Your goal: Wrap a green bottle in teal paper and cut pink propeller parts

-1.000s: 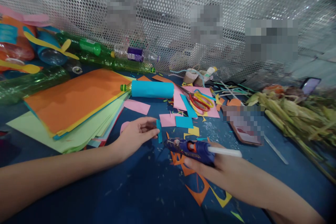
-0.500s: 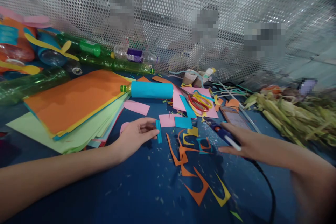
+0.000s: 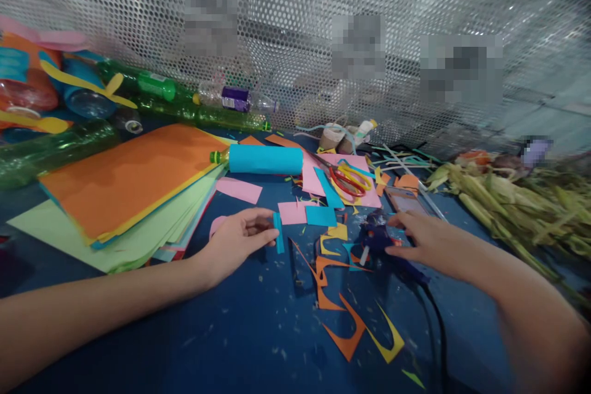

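My left hand (image 3: 244, 234) is closed in a pinch on a narrow folded strip of blue paper (image 3: 279, 234), held upright just over the table. A pink paper piece (image 3: 218, 223) shows partly behind that hand. On the right, my right hand (image 3: 427, 245) has thumb and fingers around the side of a dark blue glue gun (image 3: 376, 237). A white glue stick pokes out of the gun toward the lower left, and its black cord trails down. The gun is slightly blurred, so how firm the hold is does not show. Orange paper offcuts (image 3: 353, 335) lie between the hands.
A blue-wrapped bottle (image 3: 265, 160) lies behind, beside red and yellow scissors (image 3: 348, 180) on pink paper. Coloured sheets (image 3: 133, 178) are stacked at left, near green bottles (image 3: 159, 86). A phone (image 3: 406, 202) and corn husks (image 3: 494, 197) are at right. A perforated metal screen (image 3: 286, 24) stands behind.
The glue gun has turned, its white stick swinging from beside my right hand to the lower left. Its cord has shifted left. My left hand still pinches the blue strip.
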Demonstrator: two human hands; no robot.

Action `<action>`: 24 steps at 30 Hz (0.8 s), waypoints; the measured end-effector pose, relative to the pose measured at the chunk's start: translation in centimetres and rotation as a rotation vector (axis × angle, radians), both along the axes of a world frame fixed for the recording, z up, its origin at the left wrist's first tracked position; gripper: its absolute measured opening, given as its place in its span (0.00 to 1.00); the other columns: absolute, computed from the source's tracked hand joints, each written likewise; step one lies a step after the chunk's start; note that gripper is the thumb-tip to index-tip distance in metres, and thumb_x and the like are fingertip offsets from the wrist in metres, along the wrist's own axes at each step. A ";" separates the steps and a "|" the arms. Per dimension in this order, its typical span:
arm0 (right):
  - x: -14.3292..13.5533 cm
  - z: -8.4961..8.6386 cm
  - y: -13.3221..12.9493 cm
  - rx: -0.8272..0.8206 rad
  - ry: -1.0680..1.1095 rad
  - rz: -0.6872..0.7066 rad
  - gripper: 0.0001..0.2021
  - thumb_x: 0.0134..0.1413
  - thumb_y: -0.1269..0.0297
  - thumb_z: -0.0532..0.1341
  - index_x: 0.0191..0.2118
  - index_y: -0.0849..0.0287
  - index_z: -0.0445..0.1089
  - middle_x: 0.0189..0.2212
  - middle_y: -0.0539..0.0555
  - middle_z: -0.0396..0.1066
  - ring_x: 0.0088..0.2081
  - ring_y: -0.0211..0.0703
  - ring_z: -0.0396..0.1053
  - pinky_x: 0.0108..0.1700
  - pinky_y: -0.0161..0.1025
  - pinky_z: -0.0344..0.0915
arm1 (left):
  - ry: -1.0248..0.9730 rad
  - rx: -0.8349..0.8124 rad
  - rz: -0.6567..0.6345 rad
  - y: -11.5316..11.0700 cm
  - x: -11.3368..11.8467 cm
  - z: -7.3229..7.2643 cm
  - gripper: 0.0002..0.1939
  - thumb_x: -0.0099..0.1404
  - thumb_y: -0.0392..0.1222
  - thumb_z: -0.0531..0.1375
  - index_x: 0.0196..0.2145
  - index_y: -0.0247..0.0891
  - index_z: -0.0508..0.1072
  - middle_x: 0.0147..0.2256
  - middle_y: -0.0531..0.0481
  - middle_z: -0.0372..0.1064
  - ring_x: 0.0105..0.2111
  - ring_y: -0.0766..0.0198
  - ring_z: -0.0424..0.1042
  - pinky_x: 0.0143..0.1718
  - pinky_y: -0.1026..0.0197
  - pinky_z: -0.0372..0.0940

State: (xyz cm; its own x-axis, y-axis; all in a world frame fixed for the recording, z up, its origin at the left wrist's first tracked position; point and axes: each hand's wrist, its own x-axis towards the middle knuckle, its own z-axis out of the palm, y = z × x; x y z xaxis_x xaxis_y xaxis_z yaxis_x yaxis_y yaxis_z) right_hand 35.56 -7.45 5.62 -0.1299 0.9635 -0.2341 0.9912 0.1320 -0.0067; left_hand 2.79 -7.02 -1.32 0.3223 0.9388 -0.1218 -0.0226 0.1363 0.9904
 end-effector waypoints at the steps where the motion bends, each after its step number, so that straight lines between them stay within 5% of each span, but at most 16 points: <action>1: -1.0 0.3 -0.4 0.071 0.028 0.033 0.18 0.47 0.53 0.59 0.40 0.61 0.67 0.40 0.64 0.69 0.40 0.57 0.69 0.43 0.50 0.63 | -0.001 0.002 -0.002 0.0 0.0 0.0 0.15 0.54 0.41 0.62 0.41 0.38 0.67 0.32 0.53 0.70 0.29 0.65 0.71 0.37 0.58 0.66; 7: -9.9 -0.8 -3.2 0.015 0.318 0.307 0.37 0.41 0.46 0.63 0.58 0.50 0.53 0.53 0.59 0.59 0.46 0.53 0.66 0.45 0.47 0.65 | 0.006 0.024 0.002 0.0 0.1 -0.1 0.15 0.54 0.41 0.62 0.40 0.38 0.68 0.32 0.53 0.70 0.29 0.65 0.71 0.37 0.58 0.66; 10: -12.2 -1.7 -3.5 0.034 0.288 0.283 0.30 0.43 0.52 0.65 0.52 0.58 0.62 0.48 0.62 0.62 0.46 0.55 0.65 0.45 0.50 0.64 | 0.003 0.020 0.004 0.0 0.2 0.0 0.16 0.54 0.41 0.63 0.41 0.37 0.68 0.32 0.52 0.70 0.29 0.65 0.71 0.36 0.58 0.66; 16: -11.0 -1.2 -3.0 -0.126 0.359 0.281 0.07 0.50 0.70 0.60 0.37 0.59 0.67 0.35 0.54 0.68 0.36 0.44 0.67 0.38 0.41 0.65 | 0.007 0.028 -0.009 -0.1 0.2 0.2 0.16 0.54 0.41 0.62 0.40 0.37 0.68 0.31 0.52 0.70 0.29 0.65 0.72 0.36 0.58 0.66; 21: -8.6 -0.5 0.7 -0.139 0.539 0.264 0.03 0.49 0.68 0.59 0.30 0.55 0.70 0.26 0.47 0.70 0.28 0.39 0.68 0.31 0.34 0.63 | 0.004 0.033 -0.022 0.0 0.2 -0.1 0.15 0.54 0.41 0.62 0.40 0.38 0.67 0.32 0.52 0.70 0.29 0.65 0.72 0.36 0.59 0.66; 24: -5.0 0.1 6.1 0.306 0.560 0.004 0.07 0.46 0.63 0.60 0.33 0.57 0.71 0.29 0.52 0.72 0.33 0.44 0.70 0.36 0.40 0.65 | 0.005 0.037 -0.022 0.0 0.3 -0.2 0.15 0.54 0.41 0.62 0.40 0.38 0.67 0.32 0.52 0.70 0.29 0.65 0.72 0.35 0.59 0.66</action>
State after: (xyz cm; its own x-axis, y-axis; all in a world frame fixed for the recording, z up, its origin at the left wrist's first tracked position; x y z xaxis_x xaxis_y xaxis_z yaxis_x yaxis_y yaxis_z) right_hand 30.52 -1.34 5.75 -0.1566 0.9752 0.1562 0.8479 0.2139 -0.4851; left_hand 3.05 -6.97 -1.54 0.3422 0.9354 -0.0888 -0.0150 0.0999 0.9949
